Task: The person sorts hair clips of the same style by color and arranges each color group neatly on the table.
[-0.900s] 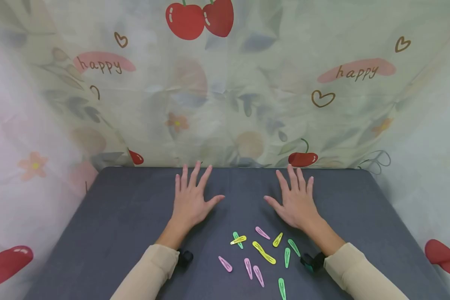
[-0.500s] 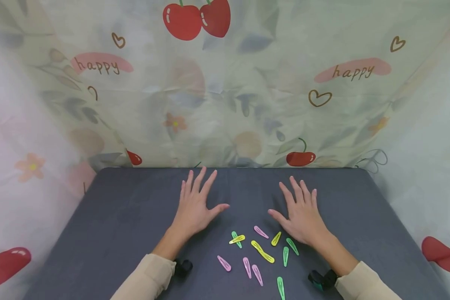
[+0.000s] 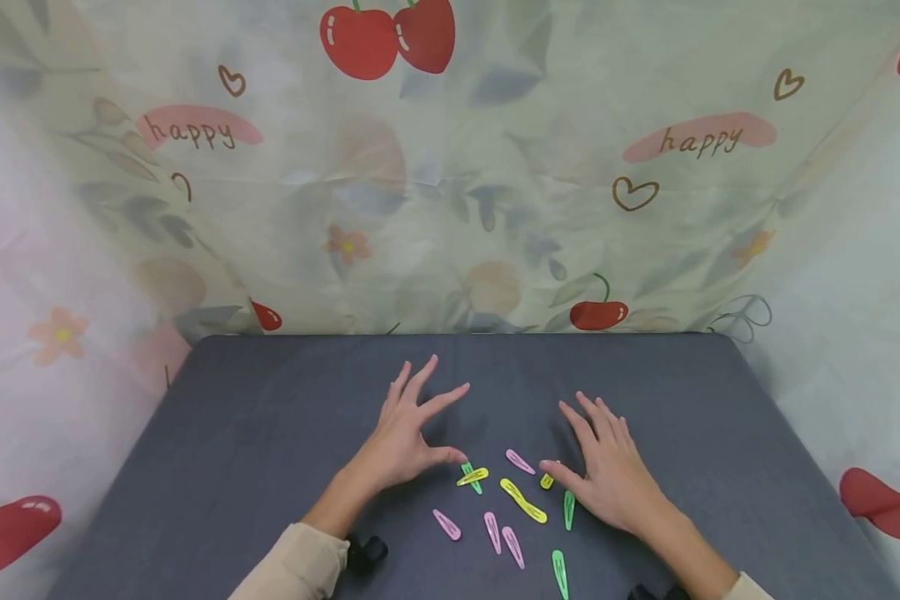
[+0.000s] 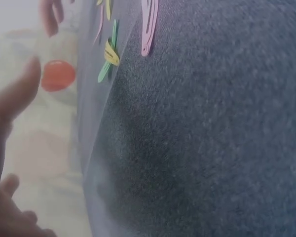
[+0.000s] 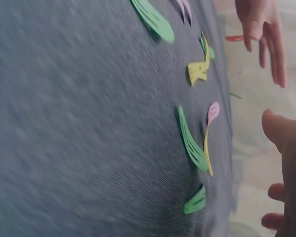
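Observation:
Several snap hair clips lie scattered on the dark table. My left hand (image 3: 405,437) hovers with spread fingers, its thumb by a yellow clip (image 3: 474,477) that crosses a green clip (image 3: 468,468). My right hand (image 3: 611,467) is held above the right-side clips, fingers extended and holding nothing. It partly covers a small yellow clip (image 3: 546,482); a green clip (image 3: 568,512) lies just below its thumb. Another green clip (image 5: 195,201) shows in the right wrist view, but the hand hides it from the head view. A pink clip (image 3: 521,462) lies between the hands.
Nearer me lie pink clips (image 3: 446,525), a long yellow shape (image 3: 523,501) that looks like two clips end to end, and a green clip (image 3: 560,573). A printed curtain (image 3: 450,208) hangs behind the table (image 3: 270,417) and at both sides.
Both hands have drawn back from the table's far edge toward the clips. My left thumb and forefinger now spread near the crossed pair; my right hand has come over the right-side clips.

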Tool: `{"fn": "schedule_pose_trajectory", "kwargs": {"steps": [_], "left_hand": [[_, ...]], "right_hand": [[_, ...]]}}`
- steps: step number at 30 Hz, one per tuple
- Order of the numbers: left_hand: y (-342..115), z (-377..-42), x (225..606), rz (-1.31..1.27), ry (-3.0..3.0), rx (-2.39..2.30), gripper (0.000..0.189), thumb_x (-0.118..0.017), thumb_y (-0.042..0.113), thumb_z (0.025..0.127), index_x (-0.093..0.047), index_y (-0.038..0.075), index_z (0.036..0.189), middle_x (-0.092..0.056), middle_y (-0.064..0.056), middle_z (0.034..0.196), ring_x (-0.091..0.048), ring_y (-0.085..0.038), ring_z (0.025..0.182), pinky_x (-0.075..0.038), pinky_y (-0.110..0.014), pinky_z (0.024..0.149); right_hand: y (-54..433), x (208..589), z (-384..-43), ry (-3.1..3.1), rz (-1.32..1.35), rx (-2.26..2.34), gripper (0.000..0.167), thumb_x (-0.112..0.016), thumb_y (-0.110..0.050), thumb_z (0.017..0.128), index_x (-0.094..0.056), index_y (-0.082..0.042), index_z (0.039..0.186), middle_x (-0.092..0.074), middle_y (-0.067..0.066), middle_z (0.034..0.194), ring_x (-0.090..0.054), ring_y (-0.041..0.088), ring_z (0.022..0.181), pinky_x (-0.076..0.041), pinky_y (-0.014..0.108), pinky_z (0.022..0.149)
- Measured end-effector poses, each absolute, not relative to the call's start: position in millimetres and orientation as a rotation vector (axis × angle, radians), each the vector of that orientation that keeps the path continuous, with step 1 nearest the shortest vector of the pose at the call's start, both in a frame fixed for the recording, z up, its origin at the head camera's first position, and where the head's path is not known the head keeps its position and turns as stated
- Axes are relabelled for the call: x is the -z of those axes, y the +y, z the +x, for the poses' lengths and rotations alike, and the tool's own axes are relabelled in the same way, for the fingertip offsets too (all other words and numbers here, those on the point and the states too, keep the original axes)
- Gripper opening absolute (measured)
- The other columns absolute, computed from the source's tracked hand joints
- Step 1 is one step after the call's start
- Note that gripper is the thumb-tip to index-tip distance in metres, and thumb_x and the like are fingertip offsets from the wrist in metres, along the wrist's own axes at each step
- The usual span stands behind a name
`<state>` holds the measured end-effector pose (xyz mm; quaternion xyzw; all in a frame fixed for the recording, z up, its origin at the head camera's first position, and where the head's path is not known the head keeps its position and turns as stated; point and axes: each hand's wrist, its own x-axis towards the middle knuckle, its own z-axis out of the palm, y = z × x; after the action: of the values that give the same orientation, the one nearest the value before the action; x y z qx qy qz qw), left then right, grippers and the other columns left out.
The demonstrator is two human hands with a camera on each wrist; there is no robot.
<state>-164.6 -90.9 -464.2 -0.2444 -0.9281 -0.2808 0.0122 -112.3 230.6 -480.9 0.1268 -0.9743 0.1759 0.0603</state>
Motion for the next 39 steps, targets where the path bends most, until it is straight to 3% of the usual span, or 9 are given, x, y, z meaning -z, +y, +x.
{"fn": "schedule_pose_trajectory", "kwargs": {"steps": [6, 14, 22, 33, 39], "left_hand": [[-89, -164, 467, -0.899, -2.934, 1.038, 0.082, -0.093, 0.043, 0.070, -0.056, 0.046, 0.143, -0.016, 0.002, 0.173, -0.003, -0.044, 0.159, -0.016, -0.076, 0.116], [-83, -170, 480, -1.032, -3.008, 1.210, 0.058, -0.092, 0.036, 0.072, -0.073, 0.036, 0.127, -0.028, -0.007, 0.169, 0.000, -0.046, 0.159, -0.006, -0.076, 0.118], [-78, -171, 487, -1.012, -3.113, 1.185, 0.050, -0.092, 0.035, 0.073, -0.075, 0.044, 0.119, -0.024, -0.002, 0.171, 0.013, -0.042, 0.159, 0.007, -0.075, 0.118], [-74, -171, 486, -1.040, -3.222, 1.114, 0.044, -0.089, 0.033, 0.077, -0.074, 0.052, 0.115, -0.017, 0.004, 0.173, 0.017, -0.039, 0.158, 0.013, -0.068, 0.120], [-77, -170, 488, -1.046, -3.235, 1.097, 0.040, -0.087, 0.034, 0.079, -0.075, 0.050, 0.113, -0.017, 0.006, 0.173, 0.016, -0.039, 0.159, 0.013, -0.067, 0.121]], "right_hand": [[227, 487, -100, -3.011, 0.337, -0.599, 0.092, -0.069, -0.065, 0.087, -0.037, -0.017, 0.158, -0.030, 0.016, 0.165, -0.033, 0.043, 0.150, -0.042, 0.066, 0.107], [225, 490, -93, -3.076, 0.269, -0.703, 0.089, -0.072, -0.063, 0.086, -0.044, -0.015, 0.154, -0.040, 0.018, 0.161, -0.042, 0.041, 0.146, -0.042, 0.065, 0.107], [227, 495, -92, -3.076, 0.265, -0.790, 0.080, -0.076, -0.062, 0.083, -0.055, -0.013, 0.143, -0.044, 0.014, 0.159, -0.039, 0.041, 0.148, -0.039, 0.066, 0.110], [228, 500, -90, -3.042, 0.264, -0.820, 0.060, -0.081, -0.054, 0.082, -0.063, -0.016, 0.126, -0.045, 0.015, 0.159, -0.038, 0.042, 0.149, -0.038, 0.066, 0.111], [223, 500, -91, -3.028, 0.261, -0.793, 0.052, -0.083, -0.048, 0.082, -0.064, -0.017, 0.120, -0.047, 0.017, 0.157, -0.041, 0.042, 0.147, -0.039, 0.065, 0.111]]}}
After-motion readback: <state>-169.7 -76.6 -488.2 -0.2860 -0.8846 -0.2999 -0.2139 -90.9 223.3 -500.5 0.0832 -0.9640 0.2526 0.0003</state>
